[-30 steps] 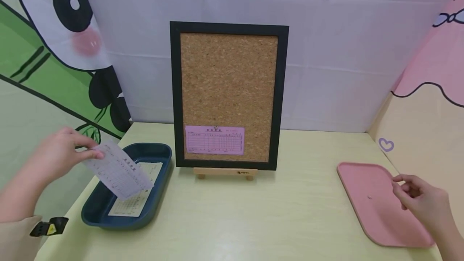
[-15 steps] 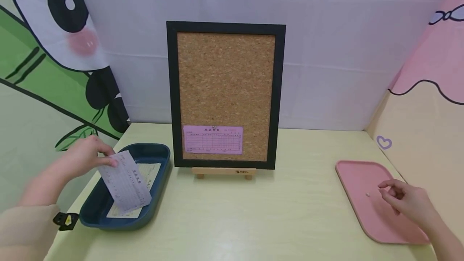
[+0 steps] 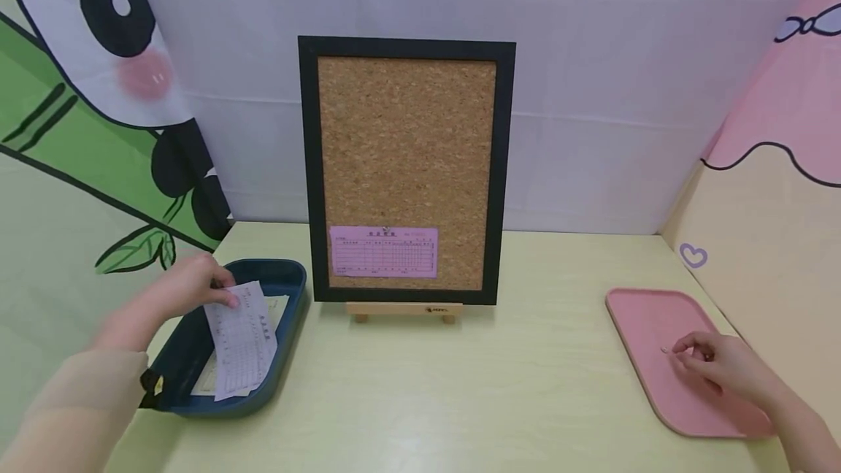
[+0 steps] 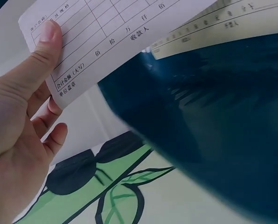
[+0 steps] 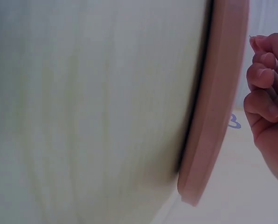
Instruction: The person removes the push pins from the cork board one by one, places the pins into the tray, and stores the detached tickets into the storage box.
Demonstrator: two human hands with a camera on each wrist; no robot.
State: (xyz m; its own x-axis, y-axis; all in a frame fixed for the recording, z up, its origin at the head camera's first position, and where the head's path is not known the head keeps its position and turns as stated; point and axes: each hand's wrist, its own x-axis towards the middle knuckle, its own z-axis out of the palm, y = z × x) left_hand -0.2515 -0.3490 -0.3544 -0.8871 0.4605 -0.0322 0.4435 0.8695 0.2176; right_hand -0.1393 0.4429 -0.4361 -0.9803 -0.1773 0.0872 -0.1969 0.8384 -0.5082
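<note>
My left hand (image 3: 193, 287) pinches a white printed receipt slip (image 3: 243, 345) between thumb and fingers. The slip hangs tilted over the dark blue tray (image 3: 298, 290), its lower end above a cream slip (image 3: 205, 378) lying inside. In the left wrist view, the thumb lies flat on the receipt slip (image 4: 101, 42) near its corner. At the right, my right hand (image 3: 723, 367) is low over the pink tray (image 3: 647, 305), with thumb and forefinger together at a small thumbtack (image 3: 665, 350). A tiny point shows at the fingertips in the right wrist view.
A black-framed cork board (image 3: 407, 144) stands on a small wooden easel (image 3: 404, 309) in the middle. One purple slip (image 3: 384, 254) is tacked to its lower left. Cloth with cartoon prints (image 3: 591, 93) closes off the back and sides of the pale table (image 3: 460, 400).
My left hand has moved right and slightly down, bringing the receipt slip over the blue tray. My right hand has moved left and down to the thumbtack on the pink tray.
</note>
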